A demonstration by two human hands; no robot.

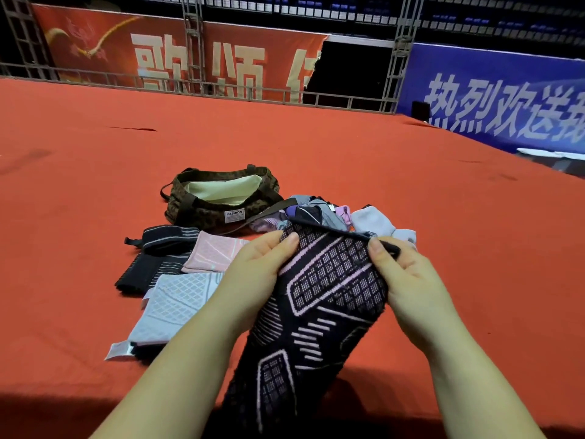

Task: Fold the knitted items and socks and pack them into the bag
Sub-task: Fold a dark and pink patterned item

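Our left hand and right hand pinched the black-and-pink knitted sleeve's top corners; better to square edges before folding.

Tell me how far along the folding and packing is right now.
Done: three folded pieces lie flat left of centre, black striped, pink and pale grey. In hand: left hand and right hand grip the black-and-pink knit. Left: the loose pile is unfolded, and the bag looks empty.
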